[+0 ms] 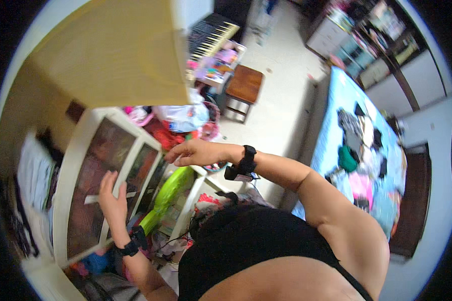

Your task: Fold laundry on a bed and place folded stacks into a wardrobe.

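Note:
A cream-white cabinet [94,121] with dark see-through panels stands at the left. My left hand [114,203] is over its panels with fingers spread, close to a white strip [91,199]; nothing shows in its grasp. Near the cabinet's far right corner is my right hand [197,152], palm down, its fingers loosely bent and apart with nothing visible in them. Whether its fingertips touch the cabinet edge I cannot tell. A long bright green shiny thing [171,193] lies beside the cabinet, below my right hand. Dark bands with small devices are on both wrists.
Beyond the cabinet are piled clothes [186,118], a brown wooden stool [245,83] and a keyboard [213,37]. A bed [331,120] with blue bedding and scattered clothes is on the right. A yellowish panel [120,55] hangs at upper left. Folded fabrics [35,168] sit at far left.

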A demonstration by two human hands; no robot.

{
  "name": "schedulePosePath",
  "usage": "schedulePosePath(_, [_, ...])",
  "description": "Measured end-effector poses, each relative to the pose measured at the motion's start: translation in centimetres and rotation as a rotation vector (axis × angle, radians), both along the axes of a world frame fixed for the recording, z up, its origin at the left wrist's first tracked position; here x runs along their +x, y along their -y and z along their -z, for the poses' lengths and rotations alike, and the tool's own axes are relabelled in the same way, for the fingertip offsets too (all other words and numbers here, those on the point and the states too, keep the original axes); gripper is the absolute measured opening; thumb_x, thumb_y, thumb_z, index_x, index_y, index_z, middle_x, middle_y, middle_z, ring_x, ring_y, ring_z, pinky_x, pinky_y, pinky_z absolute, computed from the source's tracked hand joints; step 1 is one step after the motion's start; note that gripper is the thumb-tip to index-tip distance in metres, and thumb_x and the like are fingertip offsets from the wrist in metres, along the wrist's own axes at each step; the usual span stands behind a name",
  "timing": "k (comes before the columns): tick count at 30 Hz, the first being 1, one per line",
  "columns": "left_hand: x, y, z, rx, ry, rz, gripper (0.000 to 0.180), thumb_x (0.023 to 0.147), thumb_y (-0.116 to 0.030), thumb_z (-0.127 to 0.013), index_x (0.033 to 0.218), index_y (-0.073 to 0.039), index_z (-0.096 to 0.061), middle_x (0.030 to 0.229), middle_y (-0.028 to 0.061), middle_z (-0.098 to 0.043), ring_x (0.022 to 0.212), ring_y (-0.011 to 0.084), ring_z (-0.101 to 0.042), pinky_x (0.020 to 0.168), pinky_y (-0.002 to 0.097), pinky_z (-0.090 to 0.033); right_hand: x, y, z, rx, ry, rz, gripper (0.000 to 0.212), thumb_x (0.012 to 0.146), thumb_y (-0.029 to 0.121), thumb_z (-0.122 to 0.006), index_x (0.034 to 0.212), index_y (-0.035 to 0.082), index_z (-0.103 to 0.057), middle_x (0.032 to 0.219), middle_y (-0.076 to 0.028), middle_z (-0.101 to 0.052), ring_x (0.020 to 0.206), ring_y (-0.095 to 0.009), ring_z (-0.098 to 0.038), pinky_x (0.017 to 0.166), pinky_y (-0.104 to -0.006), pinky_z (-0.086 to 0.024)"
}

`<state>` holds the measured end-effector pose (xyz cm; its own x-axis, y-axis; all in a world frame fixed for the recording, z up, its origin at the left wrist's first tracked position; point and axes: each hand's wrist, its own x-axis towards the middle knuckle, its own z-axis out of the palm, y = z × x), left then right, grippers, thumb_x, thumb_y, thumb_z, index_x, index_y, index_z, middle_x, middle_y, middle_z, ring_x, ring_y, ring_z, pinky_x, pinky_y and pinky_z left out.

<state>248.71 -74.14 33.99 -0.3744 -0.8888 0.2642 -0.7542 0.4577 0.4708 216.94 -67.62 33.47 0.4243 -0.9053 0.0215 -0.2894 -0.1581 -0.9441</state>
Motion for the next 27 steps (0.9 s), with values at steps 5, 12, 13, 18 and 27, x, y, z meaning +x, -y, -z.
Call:
schedulePosePath(5, [-14.5,-3.8,3.4,0.251,0.036,0.186,0.033,0.087,-0.016,-0.064,0.116,-0.002,-0.061,0.125,0.0179,-0.058,0.116,0.0338,-0.054,0.096,0.0410,-0.043,-18.4,-11.3,7.7,0.097,0.051,0.407,0.038,0.092,0.023,-0.059,0.123,0.001,-0.058,0.114,-0.013,-0.065,0.099,-0.020,-0.061,0.088,-0.0332,-0.047])
schedulePosePath(12, [-32.6,-7.4,4.3,0.330,0.012,0.328,0.031,0.084,-0.011,-0.066,0.112,0.002,-0.062,0.115,0.0185,-0.062,0.108,0.0321,-0.059,0.093,0.0362,-0.044,-38.7,-27.8,7.3,0.497,0.226,1.206,0.039,0.094,0.027,-0.055,0.126,0.006,-0.055,0.111,-0.006,-0.065,0.099,-0.016,-0.059,0.086,-0.0308,-0.047])
schedulePosePath(13, [-35.0,-7.9,4.2,0.335,0.034,0.356,0.031,0.084,-0.011,-0.066,0.112,0.002,-0.062,0.114,0.0184,-0.063,0.107,0.0316,-0.060,0.093,0.0358,-0.044,-41.1,-29.8,8.0,0.506,0.311,1.296,0.039,0.094,0.027,-0.055,0.127,0.004,-0.054,0.111,-0.007,-0.065,0.098,-0.018,-0.060,0.087,-0.0314,-0.047])
schedulePosePath(18, [-47.4,-10.8,3.4,0.442,0.120,0.472,0.033,0.083,-0.010,-0.066,0.113,0.001,-0.062,0.109,0.0180,-0.065,0.104,0.0298,-0.062,0.092,0.0349,-0.044,-50.7,-38.6,11.3,0.429,0.583,1.555,0.032,0.094,0.024,-0.055,0.120,0.005,-0.057,0.108,-0.006,-0.065,0.089,-0.013,-0.061,0.080,-0.0277,-0.048])
schedulePosePath(27, [-66.1,-15.4,2.3,0.391,0.221,0.678,0.034,0.085,-0.011,-0.066,0.116,-0.001,-0.061,0.103,0.0128,-0.067,0.090,0.0167,-0.063,0.080,0.0298,-0.048,-60.0,-49.6,16.1,0.377,0.870,1.706,0.029,0.094,0.023,-0.057,0.117,0.005,-0.057,0.105,-0.006,-0.066,0.083,-0.010,-0.062,0.070,-0.0221,-0.050])
